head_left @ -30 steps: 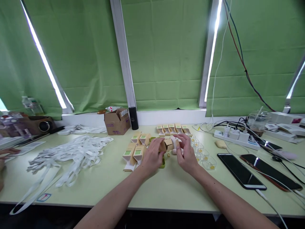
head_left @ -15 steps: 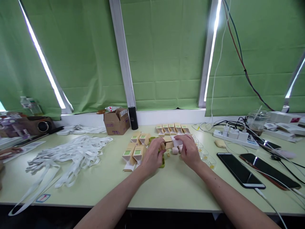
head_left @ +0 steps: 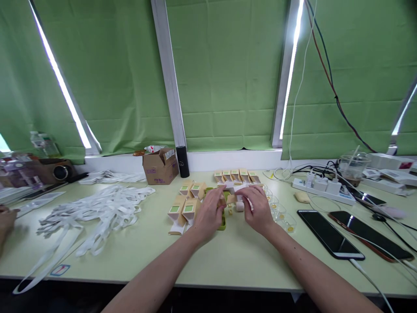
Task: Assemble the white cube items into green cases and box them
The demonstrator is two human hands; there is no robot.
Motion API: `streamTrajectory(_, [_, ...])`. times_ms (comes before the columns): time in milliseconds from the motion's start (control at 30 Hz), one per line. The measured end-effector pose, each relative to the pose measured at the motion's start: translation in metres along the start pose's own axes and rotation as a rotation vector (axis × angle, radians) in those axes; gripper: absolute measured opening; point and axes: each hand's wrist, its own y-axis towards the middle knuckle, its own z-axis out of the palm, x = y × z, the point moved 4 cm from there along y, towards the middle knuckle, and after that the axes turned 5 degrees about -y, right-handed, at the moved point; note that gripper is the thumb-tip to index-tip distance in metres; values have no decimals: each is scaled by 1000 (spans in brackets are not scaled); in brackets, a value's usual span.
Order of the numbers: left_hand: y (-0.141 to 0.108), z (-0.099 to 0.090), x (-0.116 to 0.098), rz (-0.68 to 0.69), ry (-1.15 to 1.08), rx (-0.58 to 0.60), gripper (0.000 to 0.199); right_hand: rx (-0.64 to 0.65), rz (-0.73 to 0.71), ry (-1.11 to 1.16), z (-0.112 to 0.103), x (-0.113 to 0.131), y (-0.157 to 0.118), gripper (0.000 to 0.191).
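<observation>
Between my two hands is a small kraft cardboard box [head_left: 231, 198], its brown and white flaps standing out at the open end. My left hand [head_left: 210, 211] is closed round the box's left side and hides most of it. With bent fingers, my right hand [head_left: 257, 206] pinches at a flap from the right. Below the hands lie a green tray [head_left: 223, 225], partly covered, and a tiny yellowish piece [head_left: 230, 212]. A small whitish-pink piece [head_left: 239, 206] sits beside my right fingers. Several like boxes with green labels [head_left: 190, 208] stand left of my left hand.
More kraft boxes [head_left: 236, 175] form a row behind my hands. Clear plastic cups [head_left: 282, 216] stand right. Phones [head_left: 330, 234], cables and a power strip [head_left: 322, 191] lie farther right. White straps [head_left: 97, 213] and a carton [head_left: 159, 167] are left. Another person's hand [head_left: 7, 219] shows far left.
The flaps between my hands have shifted, and my right fingers have moved slightly left and down. At far left, the other person's hand has changed position.
</observation>
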Motion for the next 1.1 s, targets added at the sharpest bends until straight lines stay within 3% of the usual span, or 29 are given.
streamTrajectory(167, [-1,1,3,11,20,-22,71,-39,63,36,-4,4,3,20])
streamTrajectory(367, [-2,0,0,48,59,-35,73,-6,83,12,2,3,-1,22])
streamTrajectory(600, [-1,4,-12,183,192,2,72,76,260,-70,14,4,-6,5])
streamTrajectory(733, [-4,12,-13,221,292,32,74,80,337,-63,19,5,-6,13])
streamTrajectory(900, [-2,11,-14,198,315,7,70,30,387,102,17,5,-5,20])
streamTrajectory(1100, [1,4,-10,172,321,-39,69,-24,657,440,18,-3,-11,35])
